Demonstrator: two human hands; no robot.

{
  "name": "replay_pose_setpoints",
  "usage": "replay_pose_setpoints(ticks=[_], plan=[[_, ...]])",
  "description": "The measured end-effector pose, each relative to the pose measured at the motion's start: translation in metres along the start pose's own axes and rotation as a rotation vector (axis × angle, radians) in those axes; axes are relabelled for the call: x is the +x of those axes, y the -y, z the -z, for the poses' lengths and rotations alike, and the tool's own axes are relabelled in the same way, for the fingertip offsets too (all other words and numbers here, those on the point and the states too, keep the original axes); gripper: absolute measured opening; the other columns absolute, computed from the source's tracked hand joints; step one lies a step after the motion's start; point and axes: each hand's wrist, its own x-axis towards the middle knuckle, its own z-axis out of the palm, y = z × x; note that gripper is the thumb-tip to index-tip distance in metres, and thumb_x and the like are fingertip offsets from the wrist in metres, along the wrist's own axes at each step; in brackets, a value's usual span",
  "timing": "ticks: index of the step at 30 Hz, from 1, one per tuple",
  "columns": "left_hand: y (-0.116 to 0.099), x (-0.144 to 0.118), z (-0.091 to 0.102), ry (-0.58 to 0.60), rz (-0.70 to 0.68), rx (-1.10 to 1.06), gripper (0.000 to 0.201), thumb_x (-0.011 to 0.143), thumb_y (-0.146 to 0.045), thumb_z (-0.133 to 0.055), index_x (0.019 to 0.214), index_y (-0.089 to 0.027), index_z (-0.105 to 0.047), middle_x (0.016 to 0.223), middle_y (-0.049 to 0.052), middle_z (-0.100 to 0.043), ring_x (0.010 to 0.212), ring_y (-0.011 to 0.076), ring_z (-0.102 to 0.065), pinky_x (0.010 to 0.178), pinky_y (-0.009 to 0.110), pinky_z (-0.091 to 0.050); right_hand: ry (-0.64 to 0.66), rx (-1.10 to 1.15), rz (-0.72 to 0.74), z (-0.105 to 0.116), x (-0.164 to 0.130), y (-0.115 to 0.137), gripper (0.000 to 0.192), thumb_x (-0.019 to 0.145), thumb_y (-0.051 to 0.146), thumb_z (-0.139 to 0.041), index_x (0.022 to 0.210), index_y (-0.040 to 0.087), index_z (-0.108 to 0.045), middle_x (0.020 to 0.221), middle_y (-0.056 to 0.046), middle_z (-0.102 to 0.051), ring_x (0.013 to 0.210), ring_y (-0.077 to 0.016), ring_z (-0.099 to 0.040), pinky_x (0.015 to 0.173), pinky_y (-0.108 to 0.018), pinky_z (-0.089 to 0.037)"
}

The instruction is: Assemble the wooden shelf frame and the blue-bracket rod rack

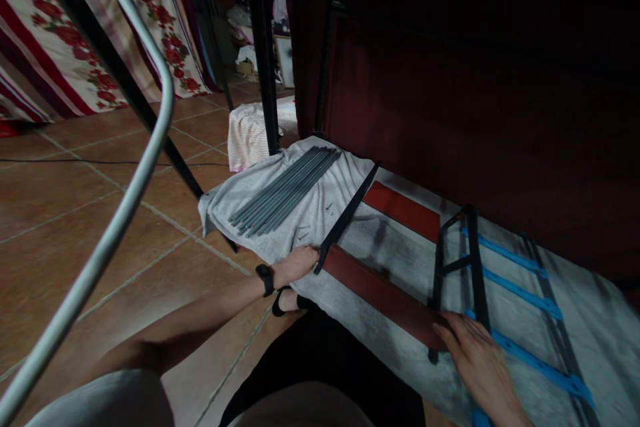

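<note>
Rods (pixel 286 191) lie together on cloth (pixel 337 187), likely kept tidy. The left hand (pixel 300 262) curls at the near end of the bar (pixel 349 216). The near board (pixel 383 294) runs from there to the right hand (pixel 473 350), perhaps steadying it. I can't tell if either hand grips.

My single view rides on the wearer's head, facing forward and down over the lap (pixel 320 357). The left hand (pixel 303 261) and right hand (pixel 473 353) lie close below it; a metal tube (pixel 143 180) slants across the left side. Tiled floor (pixel 60 213) and floral curtain (pixel 80 20) sit farther off; the upper right is so dark I can't judge depth there.
</note>
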Motion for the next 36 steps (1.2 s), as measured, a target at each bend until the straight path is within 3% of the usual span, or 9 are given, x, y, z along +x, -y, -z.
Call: replay_pose_setpoints(ticks=[4,12,17,22,29,32,36], plan=[[0.000,0.001,-0.005,-0.034,-0.002,-0.016,0.022,0.085,-0.002,-0.049,0.078,-0.015,-0.066,0.078,0.007,-0.068,0.076,0.0173,-0.066,0.068,0.025,-0.048,0.007,0.004,-0.006,0.001,0.000,0.001,0.034,0.101,0.047,-0.040,0.107,0.025,-0.065,0.101,-0.003,-0.074,0.095,-0.0230,-0.068,0.086,-0.038,-0.053],[0.015,0.007,-0.001,0.022,-0.057,-0.112,0.016,0.080,-0.005,-0.055,0.078,-0.016,-0.067,0.076,0.003,-0.068,0.074,0.0150,-0.064,0.068,0.022,-0.048,0.009,0.012,-0.029,0.000,0.000,0.001,0.036,0.101,0.049,-0.040,0.106,0.025,-0.066,0.103,-0.004,-0.073,0.097,-0.0244,-0.068,0.087,-0.040,-0.053],[0.010,0.001,0.000,0.001,-0.047,-0.003,0.022,0.086,-0.005,-0.050,0.077,-0.016,-0.067,0.079,0.007,-0.069,0.078,0.0181,-0.067,0.071,0.026,-0.049,0.019,0.030,-0.036,0.002,-0.001,0.000,0.035,0.101,0.049,-0.041,0.107,0.025,-0.066,0.103,-0.005,-0.073,0.098,-0.0246,-0.068,0.087,-0.040,-0.054],[0.006,0.002,0.004,0.052,-0.020,-0.093,0.015,0.084,-0.008,-0.056,0.081,-0.016,-0.069,0.080,0.005,-0.071,0.075,0.0164,-0.066,0.067,0.023,-0.048,0.016,0.030,-0.034,0.002,-0.001,0.001,0.036,0.101,0.050,-0.041,0.108,0.024,-0.065,0.104,-0.005,-0.073,0.099,-0.0248,-0.068,0.089,-0.041,-0.053],[0.003,0.003,0.004,0.034,0.012,-0.051,0.020,0.084,-0.005,-0.053,0.077,-0.015,-0.070,0.078,0.005,-0.070,0.075,0.0167,-0.066,0.070,0.024,-0.048,0.021,0.035,-0.050,0.003,0.000,0.002,0.034,0.100,0.050,-0.042,0.107,0.025,-0.066,0.104,-0.004,-0.073,0.100,-0.0243,-0.067,0.088,-0.040,-0.054],[0.003,0.001,0.008,0.053,-0.010,-0.118,0.018,0.084,-0.007,-0.055,0.081,-0.016,-0.070,0.079,0.004,-0.070,0.074,0.0159,-0.066,0.068,0.023,-0.048,0.029,0.042,-0.058,0.004,0.000,0.002,0.034,0.100,0.049,-0.042,0.106,0.025,-0.067,0.103,-0.004,-0.074,0.099,-0.0240,-0.067,0.088,-0.040,-0.054],[-0.001,-0.002,0.009,0.016,-0.065,-0.026,0.025,0.088,-0.004,-0.047,0.078,-0.015,-0.068,0.079,0.007,-0.070,0.075,0.0175,-0.067,0.071,0.026,-0.050,0.026,0.047,-0.051,0.004,0.001,0.002,0.035,0.099,0.050,-0.044,0.107,0.025,-0.067,0.103,-0.004,-0.074,0.098,-0.0238,-0.067,0.088,-0.039,-0.054]])
